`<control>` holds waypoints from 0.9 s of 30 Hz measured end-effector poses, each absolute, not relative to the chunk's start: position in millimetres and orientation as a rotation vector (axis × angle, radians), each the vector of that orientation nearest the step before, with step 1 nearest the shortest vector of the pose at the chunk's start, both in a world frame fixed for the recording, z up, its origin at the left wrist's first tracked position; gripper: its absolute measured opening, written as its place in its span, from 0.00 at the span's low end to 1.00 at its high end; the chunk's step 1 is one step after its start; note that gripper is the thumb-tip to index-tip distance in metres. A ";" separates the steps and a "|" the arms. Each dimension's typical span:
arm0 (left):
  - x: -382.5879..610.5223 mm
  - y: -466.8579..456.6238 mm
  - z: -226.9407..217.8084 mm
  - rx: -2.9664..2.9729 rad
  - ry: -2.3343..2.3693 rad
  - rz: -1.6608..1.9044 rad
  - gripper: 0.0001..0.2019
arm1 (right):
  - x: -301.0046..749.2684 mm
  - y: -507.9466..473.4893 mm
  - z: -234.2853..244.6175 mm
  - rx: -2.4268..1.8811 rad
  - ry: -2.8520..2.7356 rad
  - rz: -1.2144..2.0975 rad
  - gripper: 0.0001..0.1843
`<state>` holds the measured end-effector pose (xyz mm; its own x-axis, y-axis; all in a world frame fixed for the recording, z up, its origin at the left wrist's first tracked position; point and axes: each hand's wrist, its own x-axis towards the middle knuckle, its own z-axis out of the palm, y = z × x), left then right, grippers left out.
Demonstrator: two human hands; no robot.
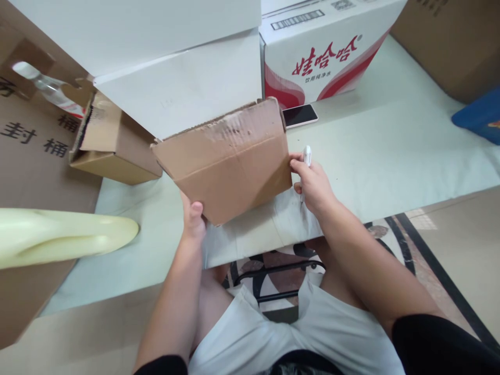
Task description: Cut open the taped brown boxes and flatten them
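Note:
A brown cardboard box [234, 166] is held tilted over the cloth-covered table, its upper edge rough and scuffed. My left hand [193, 216] grips the lower left corner, thumb on the near face and the other fingers hidden behind. At the right edge, my right hand [310, 179] touches the cardboard with its fingertips. That same hand is closed around a slim white tool [307, 155] with a thin dark tip pointing down; whether it is a pen or a cutter I cannot tell.
A white carton with red lettering [320, 67] and a phone [300, 115] are behind. Left are a big white box [175, 88], a small open carton [121, 140], a clear bottle [54, 91] and a pale yellow object [78, 232]. A blue object [478, 117] is right.

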<state>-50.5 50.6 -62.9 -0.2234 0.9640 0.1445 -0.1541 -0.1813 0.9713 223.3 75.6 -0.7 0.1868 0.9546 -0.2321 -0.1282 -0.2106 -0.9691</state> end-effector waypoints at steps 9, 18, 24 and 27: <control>-51.3 49.5 -66.4 0.972 1.180 1.551 0.40 | 222.2 75.8 -2.8 -1.358 -0.833 1.331 0.13; -54.2 49.3 -70.8 0.893 1.194 1.573 0.37 | 221.6 76.8 -3.0 -1.362 -0.827 1.343 0.12; -53.9 49.5 -69.6 0.957 1.195 1.555 0.39 | 221.6 75.9 -5.5 -1.359 -0.832 1.336 0.11; -53.1 49.1 -67.5 0.957 1.178 1.549 0.38 | 221.2 75.5 -5.6 -1.370 -0.825 1.334 0.11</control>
<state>-53.1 49.1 -67.5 -0.2584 0.9651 0.0430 -0.2159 -0.1011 0.9712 221.2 75.5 -5.6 0.1550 0.9466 -0.2825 -0.1705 -0.2561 -0.9515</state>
